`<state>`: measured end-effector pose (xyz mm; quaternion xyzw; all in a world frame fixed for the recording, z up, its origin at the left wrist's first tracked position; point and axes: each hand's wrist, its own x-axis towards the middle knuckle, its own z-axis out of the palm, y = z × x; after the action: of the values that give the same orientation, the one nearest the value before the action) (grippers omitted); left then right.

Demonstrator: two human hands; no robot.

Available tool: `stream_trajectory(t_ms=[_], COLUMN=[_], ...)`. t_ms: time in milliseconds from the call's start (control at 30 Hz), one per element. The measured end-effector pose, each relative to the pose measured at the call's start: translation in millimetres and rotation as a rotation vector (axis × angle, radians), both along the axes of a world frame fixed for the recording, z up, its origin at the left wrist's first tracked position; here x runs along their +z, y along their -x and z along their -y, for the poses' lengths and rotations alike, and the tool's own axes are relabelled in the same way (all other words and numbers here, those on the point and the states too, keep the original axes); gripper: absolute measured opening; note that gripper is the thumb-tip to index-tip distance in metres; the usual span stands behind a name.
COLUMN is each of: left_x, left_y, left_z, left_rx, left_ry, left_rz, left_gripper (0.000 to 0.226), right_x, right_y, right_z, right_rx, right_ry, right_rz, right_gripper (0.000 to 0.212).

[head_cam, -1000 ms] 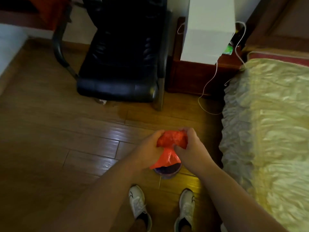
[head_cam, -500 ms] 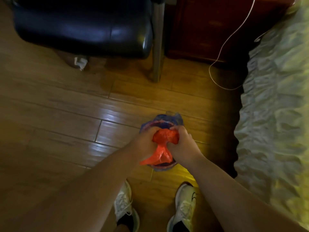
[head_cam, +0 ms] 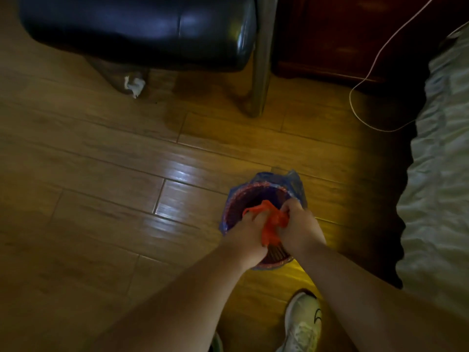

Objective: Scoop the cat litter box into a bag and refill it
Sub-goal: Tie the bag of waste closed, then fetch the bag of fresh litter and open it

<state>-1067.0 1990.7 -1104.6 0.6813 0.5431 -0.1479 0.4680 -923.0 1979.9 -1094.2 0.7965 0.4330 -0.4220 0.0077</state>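
Head view: worn on the head, aimed steeply down at the floor (head_cam: 101, 186).
Nearness: forearms fill the bottom edge.

A glossy wooden plank floor (head_cam: 101, 199) carried a round woven bin lined with blue plastic (head_cam: 234, 199) near right, a crumpled white scrap, perhaps tissue (head_cam: 134, 85), far left, and a black padded chair (head_cam: 142, 29).
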Motion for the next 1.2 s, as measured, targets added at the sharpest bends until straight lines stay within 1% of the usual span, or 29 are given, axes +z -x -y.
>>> stream_trajectory(t_ms=[67,200,300,400,467,533,567,600,667,767,833,933,967,1033,1100,1200], left_x=[-13,-50,-76,-99,-103,-93,-80,-65,-21,73,148,267,310,395,485,620], left_y=[-1,-2,-2,2,4,5,6,8,11,11,9,9,11,14,12,7], left_z=[2,-1,-5,-7,-9,-10,-12,-14,-20,-34,-46,-66,-74,-87,-92,-93], left_rx=[-0.017,-0.042,-0.057,-0.062,-0.089,-0.117,-0.12,-0.121,-0.119,-0.077,-0.031,0.017,0.03,0.04,0.032,0.03], left_ry=[0.027,0.074,0.115,0.193,0.205,0.184,0.155,0.11,0.013,-0.092,-0.153,-0.248,-0.282,-0.36,-0.466,-0.637], left_rz=[-0.009,-0.066,-0.114,-0.144,-0.144,-0.153,-0.165,-0.175,-0.187,-0.173,-0.154,-0.049,-0.016,0.029,0.041,0.065], left_gripper=[0.075,0.078,0.081,0.08,0.078,0.074,0.071,0.066,0.055,0.053,0.051,0.04,0.04,0.042,0.044,0.046], right_x=[-13,-43,-67,-87,-98,-100,-89,-75,-27,69,145,272,317,408,498,629], right_y=[-1,5,12,21,21,16,15,13,8,1,-2,-10,-13,-20,-28,-41], right_z=[0,-4,-9,-11,-12,-12,-14,-18,-27,-38,-45,-54,-57,-64,-63,-60], right_rx=[0.025,0.158,0.243,0.296,0.307,0.293,0.272,0.248,0.226,0.176,0.171,0.163,0.166,0.164,0.175,0.165], right_ry=[0.001,0.004,0.052,0.126,0.187,0.187,0.168,0.134,0.093,0.069,0.01,-0.095,-0.138,-0.213,-0.273,-0.416], right_rz=[0.007,0.027,-0.024,-0.086,-0.156,-0.184,-0.195,-0.191,-0.125,-0.032,0.017,0.046,0.045,0.054,0.075,0.099], right_gripper=[0.025,0.037,0.05,0.06,0.069,0.076,0.075,0.069,0.059,0.064,0.065,0.058,0.056,0.059,0.062,0.061])
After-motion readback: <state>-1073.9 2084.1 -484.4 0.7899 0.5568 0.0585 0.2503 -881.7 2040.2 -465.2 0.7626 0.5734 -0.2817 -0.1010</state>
